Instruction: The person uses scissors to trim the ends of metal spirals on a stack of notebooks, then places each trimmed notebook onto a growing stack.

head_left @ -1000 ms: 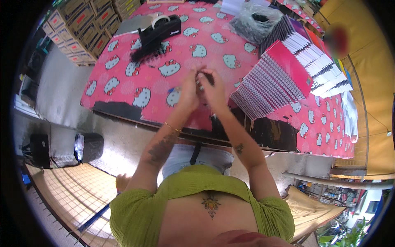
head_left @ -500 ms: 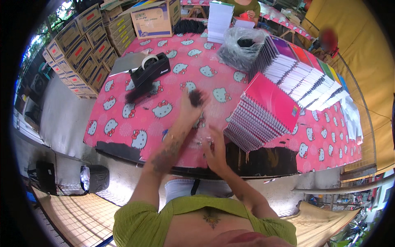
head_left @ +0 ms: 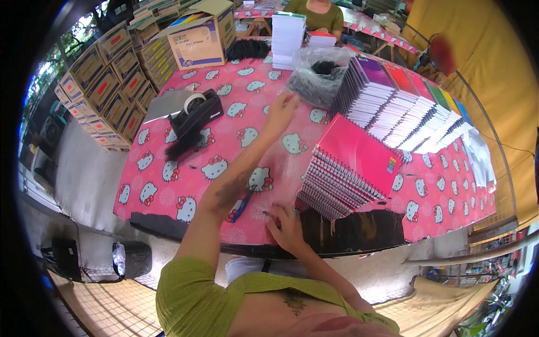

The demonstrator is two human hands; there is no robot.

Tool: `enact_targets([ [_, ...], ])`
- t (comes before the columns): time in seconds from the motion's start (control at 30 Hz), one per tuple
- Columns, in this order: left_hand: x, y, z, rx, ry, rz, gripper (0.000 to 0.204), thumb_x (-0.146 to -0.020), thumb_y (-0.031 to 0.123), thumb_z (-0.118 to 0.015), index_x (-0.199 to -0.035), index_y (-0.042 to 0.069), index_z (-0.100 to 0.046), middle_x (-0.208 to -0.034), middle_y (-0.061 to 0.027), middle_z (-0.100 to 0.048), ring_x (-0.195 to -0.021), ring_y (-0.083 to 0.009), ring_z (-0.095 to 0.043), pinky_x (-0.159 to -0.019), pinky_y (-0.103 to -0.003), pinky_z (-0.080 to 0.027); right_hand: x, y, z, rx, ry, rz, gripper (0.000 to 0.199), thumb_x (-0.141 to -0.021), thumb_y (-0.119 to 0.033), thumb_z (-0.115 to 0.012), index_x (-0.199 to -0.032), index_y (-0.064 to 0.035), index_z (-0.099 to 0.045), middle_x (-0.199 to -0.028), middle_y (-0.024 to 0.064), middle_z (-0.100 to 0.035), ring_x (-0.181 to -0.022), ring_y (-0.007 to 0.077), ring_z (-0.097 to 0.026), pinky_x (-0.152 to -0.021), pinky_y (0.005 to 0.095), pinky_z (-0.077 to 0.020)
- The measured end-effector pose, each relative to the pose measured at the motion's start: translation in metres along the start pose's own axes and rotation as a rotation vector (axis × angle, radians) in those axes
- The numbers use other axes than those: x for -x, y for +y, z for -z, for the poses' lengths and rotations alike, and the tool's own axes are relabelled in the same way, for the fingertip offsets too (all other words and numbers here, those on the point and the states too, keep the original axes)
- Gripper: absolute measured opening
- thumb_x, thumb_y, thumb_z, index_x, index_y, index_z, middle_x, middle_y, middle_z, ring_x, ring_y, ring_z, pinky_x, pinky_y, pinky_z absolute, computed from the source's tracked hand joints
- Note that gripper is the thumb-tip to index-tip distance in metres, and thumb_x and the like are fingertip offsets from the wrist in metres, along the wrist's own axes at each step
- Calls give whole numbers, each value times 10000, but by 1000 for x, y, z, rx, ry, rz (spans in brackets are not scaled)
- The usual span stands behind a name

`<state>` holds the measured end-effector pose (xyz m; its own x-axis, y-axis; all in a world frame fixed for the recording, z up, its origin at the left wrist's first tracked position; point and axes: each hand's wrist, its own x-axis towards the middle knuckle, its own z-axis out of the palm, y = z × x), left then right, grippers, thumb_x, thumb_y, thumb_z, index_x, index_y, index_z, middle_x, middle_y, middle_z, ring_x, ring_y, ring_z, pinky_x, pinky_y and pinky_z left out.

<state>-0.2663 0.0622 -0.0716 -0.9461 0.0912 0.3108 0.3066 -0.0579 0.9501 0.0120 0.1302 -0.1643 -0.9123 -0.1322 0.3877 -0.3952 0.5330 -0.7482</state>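
A: While the left hand [head_left: 282, 106] stretches far across the worktop [head_left: 168, 185], what is it after?

B: It has gone out since a moment ago, when both hands were together near the edge. Now its fingers are loosely spread and reach the near side of the clear plastic bag [head_left: 320, 76] of dark pieces, at or just short of touching it. I cannot tell whether it pinches anything.

A: And the right hand [head_left: 286, 224]?

B: It has dropped to the near edge, fingers spread and pressed flat on the pink cloth, just left of the stack of pink spiral notebooks [head_left: 351, 168]. It holds nothing.

A: What lies between them?

B: A blue pen [head_left: 241, 206] lies on the cloth beside the left forearm, near the right hand but apart from it. The black tape dispenser [head_left: 196, 115] sits well off to the left, untouched.

A: So what does the shift mean?

B: My judgement: the close two-handed work has paused, and one hand is fetching from the bag while the other steadies at the edge.
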Motion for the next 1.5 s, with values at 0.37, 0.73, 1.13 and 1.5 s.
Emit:
enact_targets([
  [0.37,272,24,123,-1361,-22,-352,414,-904,250,-608,-1238,16,-537,-1096,-198,-581,-1034,-367,-562,-913,-432,-440,2,-25,8,-77,-37,73,304,-805,-130,-692,-1092,-57,-627,-1177,159,-582,-1069,348,-566,-909,422,-440],
  [0.73,230,113,61,336,-75,170,468,-998,357,-456,-1292,-6,-474,-1021,-130,-646,-920,-250,-662,-788,-380,-541,-114,-173,239,487,-26,602,470,-804,-253,-695,-1218,-47,-613,-1280,157,-580,-1254,328,-494,-1048,432,-371],
  [1.13,220,133,7,646,-176,239,391,-1007,314,-456,-1172,-26,-557,-986,-131,-650,-869,-216,-673,-783,-340,-541,-180,-116,217,452,-537,576,442,-807,-210,-664,-1215,-48,-608,-1274,121,-600,-1277,346,-466,-1088,445,-340],
  [1.5,225,130,10,200,-139,10,401,-1018,284,-449,-1250,-35,-522,-979,-142,-647,-860,-221,-652,-797,-319,-518,-177,-120,214,479,-500,618,436,-767,-196,-673,-1173,-49,-612,-1234,115,-613,-1245,344,-486,-1060,432,-370],
])
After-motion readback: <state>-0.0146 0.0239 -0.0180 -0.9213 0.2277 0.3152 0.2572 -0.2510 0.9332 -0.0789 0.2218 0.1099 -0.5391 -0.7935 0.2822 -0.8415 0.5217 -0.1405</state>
